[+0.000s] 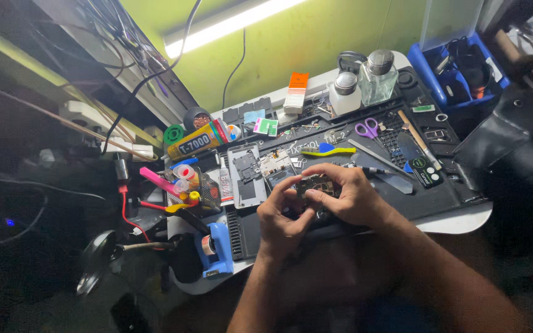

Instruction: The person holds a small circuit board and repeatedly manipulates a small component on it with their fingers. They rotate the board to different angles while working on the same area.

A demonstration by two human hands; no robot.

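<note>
Both hands meet over the front of a black work mat (445, 185). My left hand (280, 217) and my right hand (347, 196) together grip a small dark phone circuit board (313, 184), thumbs and fingertips pinching its edges. Just behind it lie an opened phone frame (246, 175) and another board part (277, 165) flat on the mat. My forearms come in from the bottom of the view.
A glue tube (200, 141), a cup of tools (187, 185), a blue tape dispenser (217, 250), purple scissors (367, 128), a yellow and blue pry tool (328, 150), two clear liquid bottles (365, 80) and a blue bin (464, 68) surround the mat. Cables hang at the left.
</note>
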